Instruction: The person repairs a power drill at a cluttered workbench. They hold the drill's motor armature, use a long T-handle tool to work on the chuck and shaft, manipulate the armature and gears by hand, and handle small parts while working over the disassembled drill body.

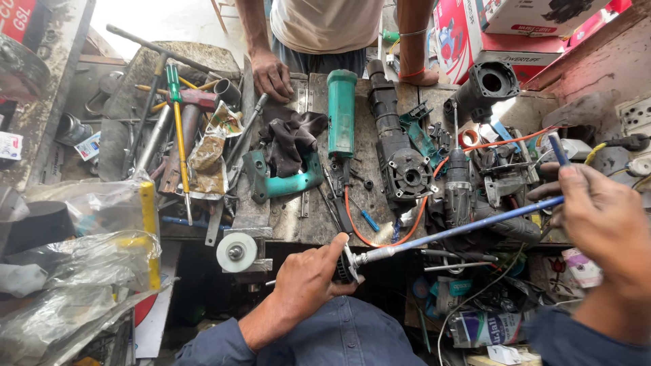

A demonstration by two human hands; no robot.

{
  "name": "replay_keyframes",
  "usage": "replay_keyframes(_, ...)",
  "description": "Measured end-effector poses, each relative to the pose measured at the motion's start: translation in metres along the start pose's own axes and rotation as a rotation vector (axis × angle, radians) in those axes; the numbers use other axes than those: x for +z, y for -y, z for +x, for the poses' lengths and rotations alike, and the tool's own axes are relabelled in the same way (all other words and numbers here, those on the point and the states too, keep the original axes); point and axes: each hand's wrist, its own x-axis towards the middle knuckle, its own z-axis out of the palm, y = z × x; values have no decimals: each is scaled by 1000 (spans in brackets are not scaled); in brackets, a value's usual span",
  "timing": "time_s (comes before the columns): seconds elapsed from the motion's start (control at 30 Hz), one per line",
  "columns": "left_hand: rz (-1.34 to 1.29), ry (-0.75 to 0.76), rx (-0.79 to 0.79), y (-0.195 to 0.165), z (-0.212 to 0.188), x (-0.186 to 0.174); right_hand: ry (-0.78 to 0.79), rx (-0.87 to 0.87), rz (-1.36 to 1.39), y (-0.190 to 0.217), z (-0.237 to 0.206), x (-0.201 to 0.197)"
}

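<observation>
Now gripping small black toothed part [346, 266] in my left hand [308, 281], fist closed over it at bench front edge. My right hand [603, 220] clamping blue screwdriver [461, 230] by handle, tip meeting part. Judging part rigid, greasy, likely slippery; holding by toothed rim. Joint hiding behind thumb; handle end partly covered.

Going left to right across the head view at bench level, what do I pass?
Clear crumpled plastic bags → yellow-shafted green-handled screwdriver → white round grinding wheel → left hand → upright teal cylindrical tool housing → black ribbed motor housing → long blue-handled screwdriver → right hand.
</observation>
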Motion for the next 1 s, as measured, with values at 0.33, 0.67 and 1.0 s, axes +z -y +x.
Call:
replay_keyframes(0.33, -308, 34, -196, -1, 2, 3, 875, 81, 2198, -33, 4, 5)
replay_keyframes(0.67, -488, 0, -241, 2, 8, 7, 391, 25, 2060, 35, -15, 35)
replay_keyframes(1.0, -497, 33, -321, 11, 9, 7, 137, -185, 1447, -32, 23, 95)
